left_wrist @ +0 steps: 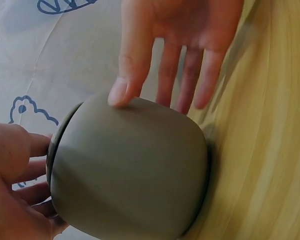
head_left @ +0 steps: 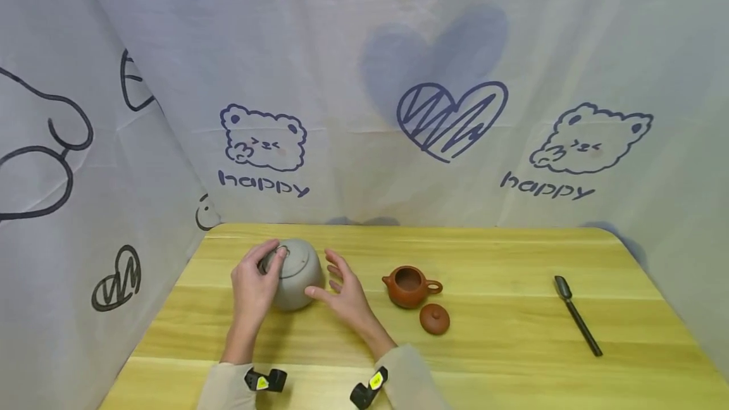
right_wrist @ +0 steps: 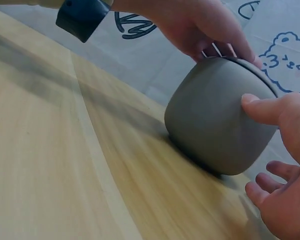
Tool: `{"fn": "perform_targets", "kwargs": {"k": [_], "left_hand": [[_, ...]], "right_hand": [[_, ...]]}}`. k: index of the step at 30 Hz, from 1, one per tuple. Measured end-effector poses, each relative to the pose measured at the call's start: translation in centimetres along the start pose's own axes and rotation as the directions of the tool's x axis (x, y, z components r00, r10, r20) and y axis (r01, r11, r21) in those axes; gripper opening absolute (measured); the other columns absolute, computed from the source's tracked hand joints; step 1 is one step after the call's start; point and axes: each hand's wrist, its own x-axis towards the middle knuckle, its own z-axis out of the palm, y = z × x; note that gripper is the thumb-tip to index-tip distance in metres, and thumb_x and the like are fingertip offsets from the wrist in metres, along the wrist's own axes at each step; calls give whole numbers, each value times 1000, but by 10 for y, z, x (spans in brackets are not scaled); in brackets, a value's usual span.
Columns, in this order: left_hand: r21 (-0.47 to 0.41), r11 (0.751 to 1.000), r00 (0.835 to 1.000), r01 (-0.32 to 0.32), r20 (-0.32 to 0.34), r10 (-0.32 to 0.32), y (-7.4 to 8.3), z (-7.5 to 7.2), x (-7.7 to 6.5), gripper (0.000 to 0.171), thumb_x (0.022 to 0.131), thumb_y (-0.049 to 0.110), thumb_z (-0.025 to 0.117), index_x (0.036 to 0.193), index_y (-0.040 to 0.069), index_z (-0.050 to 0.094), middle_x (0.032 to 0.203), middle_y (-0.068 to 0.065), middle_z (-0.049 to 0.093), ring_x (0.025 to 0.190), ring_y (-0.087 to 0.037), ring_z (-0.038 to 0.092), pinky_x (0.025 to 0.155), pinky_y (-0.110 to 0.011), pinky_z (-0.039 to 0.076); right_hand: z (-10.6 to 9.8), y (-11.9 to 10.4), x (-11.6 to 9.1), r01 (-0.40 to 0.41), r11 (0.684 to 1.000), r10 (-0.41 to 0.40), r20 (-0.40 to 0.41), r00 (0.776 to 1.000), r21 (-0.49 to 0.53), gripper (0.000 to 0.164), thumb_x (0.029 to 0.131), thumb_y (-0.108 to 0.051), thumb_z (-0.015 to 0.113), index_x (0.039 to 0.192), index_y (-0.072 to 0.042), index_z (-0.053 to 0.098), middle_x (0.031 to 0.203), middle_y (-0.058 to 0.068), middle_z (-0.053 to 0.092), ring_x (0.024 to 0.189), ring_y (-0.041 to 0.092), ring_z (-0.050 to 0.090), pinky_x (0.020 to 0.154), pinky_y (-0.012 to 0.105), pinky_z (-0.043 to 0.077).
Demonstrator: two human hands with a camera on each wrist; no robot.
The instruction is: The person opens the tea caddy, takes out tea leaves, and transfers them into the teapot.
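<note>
A grey, rounded jar [head_left: 296,293] stands on the table, with its matching lid [head_left: 296,262] on top. My left hand [head_left: 254,280] grips the lid from the left, thumb over its top and fingers bent over the far edge. Seen from the right wrist, those fingers lie along the lid's rim. My right hand [head_left: 347,299] is on the jar's other side, its thumb at the grey wall [right_wrist: 215,115] and its other fingers loosely spread. To the right sit a small reddish-brown teapot [head_left: 405,297] without its cover and a round, knobbed teapot lid [head_left: 435,319].
A dark, long-handled scoop [head_left: 578,318] lies on the right part of the wooden table [head_left: 501,359]. Behind and to the left hangs a pale cloth [head_left: 353,163] printed with bears and hearts, close to the table's edges.
</note>
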Motion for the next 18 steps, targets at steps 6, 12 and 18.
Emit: {"fn": "perform_targets", "kwargs": {"k": [6,12,18], "left_hand": [[-52,999,1000,17,-3,-17,2,0,0,24,97,9,73,115,-5,74,124,-20,70,122,-38,63,107,-51,47],[-102,992,997,79,21,-77,3,0,0,20,97,8,73,113,-3,75,123,-19,70,123,-35,62,109,-48,46],[-131,984,993,117,23,-115,4,0,0,20,96,6,72,113,-3,72,122,-20,70,124,-34,61,109,-48,46]], "right_hand": [[6,2,4,-21,1000,21,50,999,10,89,91,-22,82,162,-15,30,165,6,31,149,33,33,117,48,37],[10,0,4,15,1000,-17,85,996,20,91,91,-20,81,163,-13,26,166,5,28,151,27,30,119,51,33],[14,0,4,16,1000,-17,69,997,14,89,92,-20,81,163,-13,27,166,5,29,151,28,30,119,52,33]]}}
